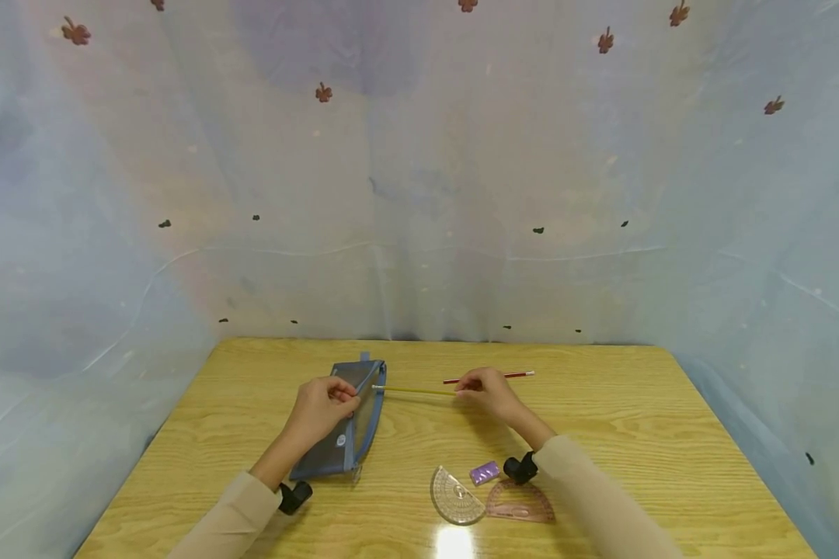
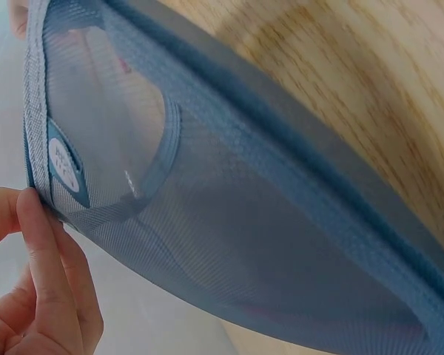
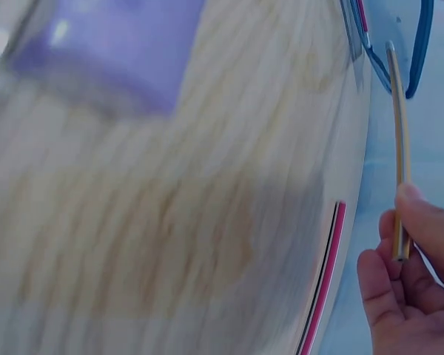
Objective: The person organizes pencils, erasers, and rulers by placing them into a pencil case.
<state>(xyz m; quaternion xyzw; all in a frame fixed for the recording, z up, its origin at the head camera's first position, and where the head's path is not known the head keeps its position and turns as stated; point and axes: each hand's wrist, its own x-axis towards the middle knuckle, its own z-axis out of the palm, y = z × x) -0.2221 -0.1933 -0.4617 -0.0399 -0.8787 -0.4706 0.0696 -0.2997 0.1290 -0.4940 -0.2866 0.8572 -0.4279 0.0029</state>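
A blue-grey mesh pencil case (image 1: 324, 446) lies on the left half of the table, its edge raised. My left hand (image 1: 325, 405) pinches that edge between thumb and fingers; in the left wrist view, its fingertips (image 2: 31, 211) grip the trim beside an oval label (image 2: 63, 164). A yellow pencil (image 1: 419, 390) is held in my right hand (image 1: 489, 394), pinched near one end. The pencil's white-tipped far end points left and overlaps the case's opening in the head view. Through the mesh, faint pinkish shapes show inside the case.
Behind my right hand lies a red pencil (image 1: 520, 374). Nearer the front are a purple eraser (image 1: 485, 473), a clear protractor (image 1: 456, 498) and a pink protractor (image 1: 520, 505), below my right wrist. A pale curtain (image 1: 419, 295) hangs behind the wooden table (image 1: 636, 435).
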